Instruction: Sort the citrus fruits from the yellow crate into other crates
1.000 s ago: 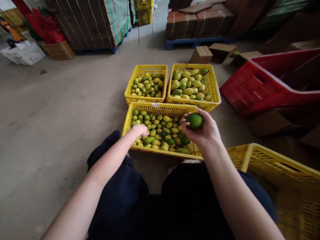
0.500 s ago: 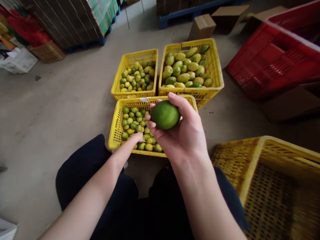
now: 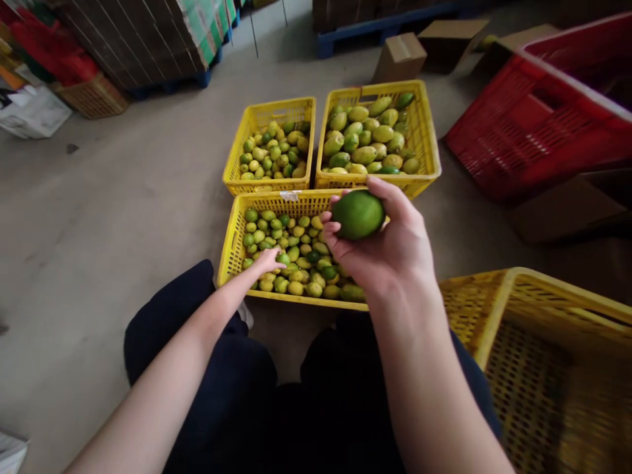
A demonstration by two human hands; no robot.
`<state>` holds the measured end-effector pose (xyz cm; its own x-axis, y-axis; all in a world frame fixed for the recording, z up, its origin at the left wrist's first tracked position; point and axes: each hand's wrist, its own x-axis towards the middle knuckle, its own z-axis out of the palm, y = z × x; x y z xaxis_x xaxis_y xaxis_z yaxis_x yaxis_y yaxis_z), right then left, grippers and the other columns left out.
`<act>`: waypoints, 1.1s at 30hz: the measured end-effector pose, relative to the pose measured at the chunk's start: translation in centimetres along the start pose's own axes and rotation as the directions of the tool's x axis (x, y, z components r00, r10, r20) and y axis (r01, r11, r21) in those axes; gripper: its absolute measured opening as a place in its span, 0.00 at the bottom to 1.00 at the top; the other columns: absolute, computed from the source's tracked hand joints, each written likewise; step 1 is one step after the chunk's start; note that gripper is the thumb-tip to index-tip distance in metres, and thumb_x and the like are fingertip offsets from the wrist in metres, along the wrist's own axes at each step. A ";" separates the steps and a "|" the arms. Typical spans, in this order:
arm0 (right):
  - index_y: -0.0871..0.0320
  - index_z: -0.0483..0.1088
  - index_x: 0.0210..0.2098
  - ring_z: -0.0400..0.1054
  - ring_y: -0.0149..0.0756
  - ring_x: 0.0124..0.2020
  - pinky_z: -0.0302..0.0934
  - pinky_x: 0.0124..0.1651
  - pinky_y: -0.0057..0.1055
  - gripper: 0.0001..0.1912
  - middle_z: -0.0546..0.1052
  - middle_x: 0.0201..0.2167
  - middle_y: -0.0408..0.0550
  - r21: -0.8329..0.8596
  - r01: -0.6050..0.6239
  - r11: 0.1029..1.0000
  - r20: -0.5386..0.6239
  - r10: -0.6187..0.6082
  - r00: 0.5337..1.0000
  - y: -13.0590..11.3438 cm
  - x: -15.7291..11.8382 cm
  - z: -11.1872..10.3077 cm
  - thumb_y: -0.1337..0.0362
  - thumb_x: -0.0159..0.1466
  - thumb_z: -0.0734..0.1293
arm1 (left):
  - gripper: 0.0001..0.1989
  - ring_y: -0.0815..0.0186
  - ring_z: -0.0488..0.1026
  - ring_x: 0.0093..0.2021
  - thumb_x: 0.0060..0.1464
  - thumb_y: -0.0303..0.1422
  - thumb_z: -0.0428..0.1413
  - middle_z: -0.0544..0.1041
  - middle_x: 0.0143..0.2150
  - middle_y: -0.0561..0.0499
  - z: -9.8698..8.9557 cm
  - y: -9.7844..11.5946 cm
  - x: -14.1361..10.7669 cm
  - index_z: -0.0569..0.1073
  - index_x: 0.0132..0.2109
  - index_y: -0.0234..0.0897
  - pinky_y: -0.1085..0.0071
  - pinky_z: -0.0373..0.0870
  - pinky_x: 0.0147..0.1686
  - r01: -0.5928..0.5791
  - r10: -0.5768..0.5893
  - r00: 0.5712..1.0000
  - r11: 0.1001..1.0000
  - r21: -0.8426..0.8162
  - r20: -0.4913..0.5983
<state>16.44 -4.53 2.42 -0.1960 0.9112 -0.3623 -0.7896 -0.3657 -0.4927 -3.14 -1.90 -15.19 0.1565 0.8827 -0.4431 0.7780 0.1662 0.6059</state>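
Observation:
My right hand (image 3: pixel 395 243) is closed around a dark green lemon (image 3: pixel 358 214), raised palm-up over the right side of the near yellow crate (image 3: pixel 228 253). That crate holds many small green and yellow lemons (image 3: pixel 296 288). Reaching into its left part, my left hand (image 3: pixel 269 261) has thumb and fingers around a small green lemon (image 3: pixel 283 259) on top of the pile. Its lower fingers are hidden from view.
Behind stand two yellow crates: the left one (image 3: pixel 232 164) holds small lemons, the right one (image 3: pixel 429 135) larger ones. A big yellow crate (image 3: pixel 501 316) is at my right, with a red crate (image 3: pixel 523 118) beyond. Cardboard boxes (image 3: pixel 401 58) and stacked pallets (image 3: pixel 133 39) lie farther back.
My right hand has moved right and slightly up with the green lemon, uncovering more of the near crate. My left hand has shifted slightly up and left, and a small green lemon now shows between its fingers.

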 end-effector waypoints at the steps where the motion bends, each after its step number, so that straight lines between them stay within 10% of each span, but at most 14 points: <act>1: 0.54 0.66 0.30 0.68 0.31 0.26 0.64 0.21 0.25 0.06 0.72 0.25 0.42 -0.001 0.010 1.000 -0.001 -0.010 1.000 -0.3 0.0 -0.2 0.60 0.57 0.66 | 0.22 0.56 0.70 0.47 0.39 0.35 0.65 0.76 0.42 0.44 -1.0 0.1 0.4 0.71 0.43 0.34 0.60 0.64 0.51 -0.010 0.011 0.999 1.000 0.004 -0.037; 5: 0.54 0.66 0.30 0.68 0.32 0.25 0.63 0.19 0.25 0.07 0.73 0.26 0.43 -0.027 0.042 0.999 -0.007 -0.042 0.999 -0.8 0.1 -0.3 0.60 0.54 0.68 | 0.28 0.59 0.70 0.49 0.40 0.36 0.65 0.73 0.49 0.43 -6.6 3.7 0.5 0.68 0.50 0.35 0.63 0.66 0.50 -0.234 0.188 0.948 0.958 -0.164 -0.256; 9: 0.55 0.66 0.30 0.68 0.32 0.22 0.62 0.17 0.24 0.07 0.73 0.23 0.42 -0.089 0.058 0.994 -0.086 -0.065 0.994 -0.3 -0.3 0.2 0.61 0.55 0.68 | 0.30 0.62 0.71 0.48 0.40 0.36 0.64 0.72 0.50 0.45 -11.2 8.9 -3.8 0.66 0.52 0.39 0.64 0.68 0.49 -0.517 0.358 0.851 0.702 -0.490 -0.385; 15: 0.57 0.68 0.29 0.69 0.32 0.20 0.58 0.14 0.22 0.08 0.73 0.21 0.42 -0.174 0.069 0.982 -0.053 -0.079 0.995 0.7 -1.0 0.5 0.61 0.54 0.69 | 0.21 0.62 0.71 0.49 0.52 0.42 0.50 0.73 0.51 0.46 -11.1 11.5 -10.3 0.66 0.52 0.38 0.60 0.69 0.49 -0.436 0.414 0.853 0.230 -0.870 -0.318; 23: 0.59 0.70 0.24 0.66 0.32 0.18 0.60 0.15 0.25 0.12 0.72 0.18 0.48 -0.174 0.021 0.985 -0.028 -0.026 0.999 1.5 -1.1 1.4 0.57 0.56 0.62 | 0.28 0.65 0.74 0.38 0.54 0.52 0.37 0.74 0.42 0.46 -9.6 12.0 -11.0 0.68 0.47 0.38 0.65 0.74 0.39 -0.283 0.248 0.945 0.283 -0.916 -0.216; 33: 0.58 0.67 0.23 0.67 0.29 0.21 0.63 0.22 0.24 0.02 0.73 0.21 0.43 -0.033 0.019 0.999 0.024 -0.018 1.000 1.8 0.0 2.8 0.66 0.49 0.64 | 0.16 0.65 0.71 0.45 0.56 0.38 0.38 0.74 0.44 0.46 -9.3 13.8 -9.9 0.68 0.40 0.38 0.64 0.72 0.43 -0.246 0.148 0.964 0.186 -0.951 -0.221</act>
<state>13.33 -4.65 3.73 -0.1958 0.9220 -0.3341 -0.7733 -0.3547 -0.5256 0.41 -4.26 3.69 0.1314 0.9726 -0.1920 -0.4723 0.2317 0.8504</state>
